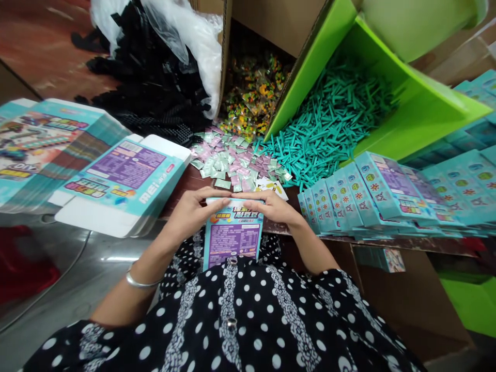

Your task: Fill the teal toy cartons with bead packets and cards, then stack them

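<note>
- Left hand [191, 212] and right hand [273, 206] pinch the top of a small box [232, 237]
- Dark table [182, 181]: flat cartons [120, 181] at nine o'clock, green sticks [329, 124] at one o'clock

Small teal carton [232, 235] with purple printed panel and white text, held upright against the person's torso, printed face toward camera. Top end at the fingertips, looks closed or nearly so; can't tell for sure. Bottom edge sits at the dotted blouse. Left hand [189, 212] and right hand [277, 209] pinch its top corners from either side.
</note>
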The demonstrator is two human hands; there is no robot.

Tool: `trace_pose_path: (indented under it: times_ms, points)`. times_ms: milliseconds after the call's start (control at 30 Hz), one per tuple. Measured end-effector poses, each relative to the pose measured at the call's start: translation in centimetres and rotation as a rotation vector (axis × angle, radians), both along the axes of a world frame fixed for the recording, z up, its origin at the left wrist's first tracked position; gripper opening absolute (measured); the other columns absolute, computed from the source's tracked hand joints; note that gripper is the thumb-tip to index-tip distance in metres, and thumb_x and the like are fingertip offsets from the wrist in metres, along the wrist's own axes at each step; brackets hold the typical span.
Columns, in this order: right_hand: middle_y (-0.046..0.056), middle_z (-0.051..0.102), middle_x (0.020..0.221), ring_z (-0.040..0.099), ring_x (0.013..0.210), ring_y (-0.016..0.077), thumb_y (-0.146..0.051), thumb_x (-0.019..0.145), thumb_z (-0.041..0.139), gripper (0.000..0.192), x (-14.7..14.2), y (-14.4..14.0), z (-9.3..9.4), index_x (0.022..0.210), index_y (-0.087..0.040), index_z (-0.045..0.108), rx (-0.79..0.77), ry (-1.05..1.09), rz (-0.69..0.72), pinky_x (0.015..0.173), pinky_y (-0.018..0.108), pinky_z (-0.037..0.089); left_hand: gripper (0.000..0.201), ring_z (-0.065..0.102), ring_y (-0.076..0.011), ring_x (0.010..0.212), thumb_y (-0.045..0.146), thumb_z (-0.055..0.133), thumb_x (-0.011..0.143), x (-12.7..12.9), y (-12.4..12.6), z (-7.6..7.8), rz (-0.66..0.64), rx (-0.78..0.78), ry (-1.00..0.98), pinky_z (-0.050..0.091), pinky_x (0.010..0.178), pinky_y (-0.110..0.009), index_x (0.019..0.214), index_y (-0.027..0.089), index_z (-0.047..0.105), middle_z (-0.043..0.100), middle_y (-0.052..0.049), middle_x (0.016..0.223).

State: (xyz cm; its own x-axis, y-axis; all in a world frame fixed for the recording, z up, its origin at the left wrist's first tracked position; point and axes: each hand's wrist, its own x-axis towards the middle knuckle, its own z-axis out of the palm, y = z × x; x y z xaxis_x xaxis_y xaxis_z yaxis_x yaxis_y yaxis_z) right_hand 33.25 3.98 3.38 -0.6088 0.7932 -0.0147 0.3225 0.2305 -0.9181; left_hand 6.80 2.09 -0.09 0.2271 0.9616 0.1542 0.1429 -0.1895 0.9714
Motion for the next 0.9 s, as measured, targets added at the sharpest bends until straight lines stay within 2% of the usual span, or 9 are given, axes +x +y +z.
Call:
trace_pose_path:
  times_ms: [133,267,400,533,600,667,767,833,900]
  points:
    - [0.004,0.086,0.111,0.079,0.105,0.0204,-0.065,0.107,0.062,0.052,-0.1,0.2,0.0,0.131,-0.026,0.087,-0.032,0.029,-0.006,0.092,0.033,0.063,0.032,0.079,-0.0286,0.083,0.057,0.085,0.091,0.8,0.0,-0.2,0.078,-0.013,-0.063,0.063,0.068,-0.037,0.1,0.028,0.093,0.088,-0.008,0.098]
    - [0.003,0.085,0.108,0.078,0.1,0.0188,-0.071,0.107,0.059,0.059,0.1,0.3,-0.2,0.13,-0.024,0.086,-0.054,0.025,-0.008,0.088,0.03,0.062,0.035,0.079,-0.0283,0.083,0.06,0.084,0.092,1.0,0.3,-0.2,0.059,-0.054,-0.052,0.063,0.069,-0.036,0.101,0.027,0.093,0.088,-0.008,0.097]
    - [0.005,0.085,0.123,0.079,0.115,0.0225,-0.069,0.112,0.051,0.059,0.7,-0.6,-0.5,0.136,-0.025,0.083,-0.016,0.002,0.01,0.102,0.038,0.062,0.04,0.081,-0.0321,0.1,0.064,0.074,0.099,0.4,-0.1,-0.4,-0.063,-0.004,-0.032,0.067,0.09,-0.044,0.107,0.03,0.093,0.087,-0.01,0.108]
    - [0.007,0.076,0.149,0.069,0.142,0.0265,-0.066,0.116,0.044,0.059,1.1,-2.6,-1.2,0.152,-0.03,0.073,0.101,-0.085,0.041,0.125,0.052,0.051,0.036,0.077,-0.0345,0.123,0.056,0.086,0.092,-0.7,-1.2,-1.2,-0.2,0.044,-0.038,0.062,0.113,-0.052,0.122,0.036,0.09,0.083,-0.01,0.128]
    - [0.007,0.074,0.152,0.069,0.14,0.0267,-0.062,0.116,0.046,0.057,1.1,-3.5,-1.5,0.157,-0.031,0.068,0.163,-0.152,0.036,0.124,0.052,0.052,0.035,0.076,-0.0345,0.125,0.054,0.087,0.092,-1.0,-1.8,-1.7,-0.219,0.043,-0.034,0.061,0.115,-0.053,0.123,0.037,0.09,0.082,-0.01,0.131]
    - [0.007,0.075,0.149,0.072,0.134,0.0266,-0.058,0.116,0.048,0.053,1.1,-4.2,-1.2,0.158,-0.032,0.067,0.206,-0.19,0.01,0.12,0.051,0.056,0.034,0.078,-0.0338,0.117,0.055,0.085,0.093,-1.0,-2.2,-1.9,-0.224,0.023,-0.029,0.064,0.109,-0.051,0.119,0.035,0.091,0.084,-0.01,0.124]
    - [0.005,0.078,0.144,0.073,0.131,0.0265,-0.052,0.116,0.051,0.047,1.7,-4.7,1.2,0.154,-0.034,0.071,0.297,-0.209,-0.027,0.117,0.05,0.058,0.041,0.079,-0.0325,0.107,0.057,0.088,0.09,-0.7,-2.0,-1.3,-0.144,-0.003,-0.072,0.069,0.096,-0.043,0.122,0.031,0.09,0.085,-0.01,0.119]
    - [0.003,0.077,0.145,0.072,0.133,0.0258,-0.046,0.117,0.051,0.043,2.5,-4.8,4.1,0.153,-0.035,0.072,0.408,-0.21,-0.044,0.119,0.05,0.058,0.056,0.079,-0.0318,0.102,0.057,0.091,0.086,-0.6,-1.2,-0.2,-0.061,-0.002,-0.129,0.07,0.088,-0.04,0.135,0.031,0.085,0.085,-0.009,0.119]
    - [0.002,0.075,0.149,0.07,0.138,0.0248,-0.037,0.117,0.051,0.043,3.4,-4.9,7.1,0.156,-0.037,0.069,0.551,-0.222,-0.094,0.122,0.049,0.057,0.07,0.079,-0.031,0.089,0.06,0.093,0.083,-0.5,0.1,1.5,0.031,0.032,-0.201,0.07,0.076,-0.04,0.143,0.028,0.081,0.085,-0.009,0.109]
